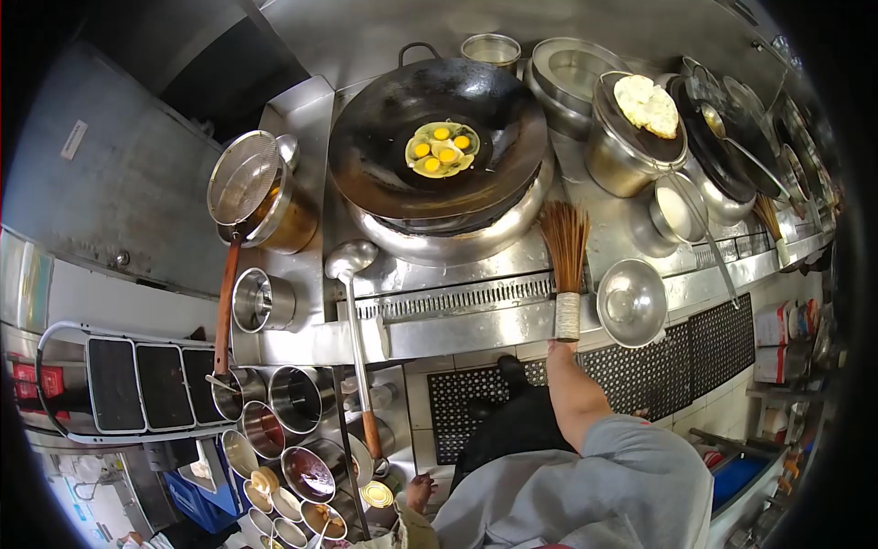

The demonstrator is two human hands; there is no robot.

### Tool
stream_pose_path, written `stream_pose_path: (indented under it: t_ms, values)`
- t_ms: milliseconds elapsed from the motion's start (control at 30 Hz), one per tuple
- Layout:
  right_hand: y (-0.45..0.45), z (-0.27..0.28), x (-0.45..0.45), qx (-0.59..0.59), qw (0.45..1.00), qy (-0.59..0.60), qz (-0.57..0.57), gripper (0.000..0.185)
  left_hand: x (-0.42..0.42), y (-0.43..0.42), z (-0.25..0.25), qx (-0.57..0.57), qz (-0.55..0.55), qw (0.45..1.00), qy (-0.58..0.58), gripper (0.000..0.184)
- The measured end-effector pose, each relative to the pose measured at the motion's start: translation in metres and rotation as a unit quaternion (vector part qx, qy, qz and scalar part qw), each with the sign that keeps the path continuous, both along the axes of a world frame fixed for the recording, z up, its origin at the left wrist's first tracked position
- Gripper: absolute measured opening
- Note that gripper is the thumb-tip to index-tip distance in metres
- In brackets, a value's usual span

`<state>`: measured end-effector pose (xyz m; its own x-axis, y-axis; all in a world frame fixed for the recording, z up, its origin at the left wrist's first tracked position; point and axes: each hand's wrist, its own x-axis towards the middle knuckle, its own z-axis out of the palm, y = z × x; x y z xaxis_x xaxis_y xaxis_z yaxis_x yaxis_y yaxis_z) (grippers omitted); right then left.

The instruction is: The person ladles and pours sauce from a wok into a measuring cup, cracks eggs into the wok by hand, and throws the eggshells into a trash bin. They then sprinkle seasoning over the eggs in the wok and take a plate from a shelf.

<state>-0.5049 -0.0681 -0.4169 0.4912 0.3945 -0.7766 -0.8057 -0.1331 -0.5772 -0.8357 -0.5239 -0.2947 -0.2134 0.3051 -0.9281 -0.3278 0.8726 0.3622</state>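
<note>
My right arm stretches to the stove's front edge. My right hand is mostly hidden at the handle end of a bristle wok brush, so its grip does not show. Low in view, my left hand hangs near a round yellowish lid and a beige cloth. Its fingers look loosely bent, with nothing visible in them. Several raw eggs with whole yolks lie together in the black wok. Left of the wok, a ladle rests with its wooden handle over the edge.
A wire strainer lies across a pot at left. A cooked egg sits on a covered pot at right. A metal bowl overhangs the front edge. Sauce containers stand low at left. Perforated mats cover the floor.
</note>
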Motion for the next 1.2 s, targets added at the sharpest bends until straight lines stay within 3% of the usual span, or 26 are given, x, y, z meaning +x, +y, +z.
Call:
stream_pose_path:
  t_ms: [167,267,467,567,667,767,833,900,933,967,1033,1067,1100,1133,1200]
  values:
    - [0.005,0.025,-0.004,-0.057,0.998,-0.028,0.006,0.027,0.010,0.017,0.018,0.007,0.004,0.999,0.036,0.034]
    - [0.006,0.057,-0.009,-0.059,0.998,0.012,-0.001,0.025,0.015,0.029,0.031,0.003,-0.006,0.998,0.070,0.036]
    - [0.002,0.050,-0.008,-0.092,0.995,-0.024,0.019,0.018,0.016,0.030,0.032,0.009,0.002,0.998,0.065,0.036]
    - [0.003,0.048,-0.009,-0.023,0.999,-0.023,-0.023,0.015,0.015,0.023,0.022,0.002,0.007,0.998,0.070,0.035]
    - [0.002,0.063,-0.008,-0.068,0.997,-0.025,0.041,0.016,0.013,0.015,0.014,0.012,-0.008,0.998,0.063,0.035]
    - [0.000,0.080,-0.010,-0.037,0.999,0.005,0.017,0.018,0.016,0.022,0.025,0.008,-0.001,0.998,0.070,0.035]
    - [-0.017,0.090,-0.010,-0.150,0.987,0.015,0.061,0.023,0.013,0.029,0.029,0.003,-0.057,0.994,0.090,0.035]
    - [-0.052,-0.007,0.009,-0.210,0.926,0.028,0.313,0.045,0.010,0.041,0.019,0.050,-0.185,0.962,0.192,0.035]
    - [-0.064,0.009,-0.002,-0.208,0.852,0.013,0.481,0.045,0.019,0.059,0.033,0.087,-0.210,0.946,0.230,0.035]
    - [-0.074,0.038,-0.020,-0.201,0.738,-0.007,0.645,0.045,0.031,0.109,0.086,0.116,-0.220,0.930,0.270,0.036]
    - [-0.086,0.116,-0.068,-0.125,0.643,0.068,0.752,0.046,0.058,0.187,0.173,0.323,-0.208,0.866,0.320,0.028]
    - [-0.093,0.148,-0.092,-0.061,0.607,0.106,0.785,0.047,0.068,0.215,0.203,0.405,-0.251,0.792,0.382,0.029]
    - [-0.103,0.180,-0.115,-0.002,0.567,0.151,0.810,0.048,0.076,0.233,0.224,0.522,-0.257,0.726,0.368,0.031]
    - [-0.118,0.228,-0.136,0.045,0.528,0.234,0.815,0.052,0.089,0.239,0.223,0.521,-0.310,0.681,0.410,0.036]
    - [-0.132,0.294,-0.169,0.061,0.437,0.420,0.793,0.060,0.092,0.262,0.251,0.594,-0.300,0.589,0.458,0.044]
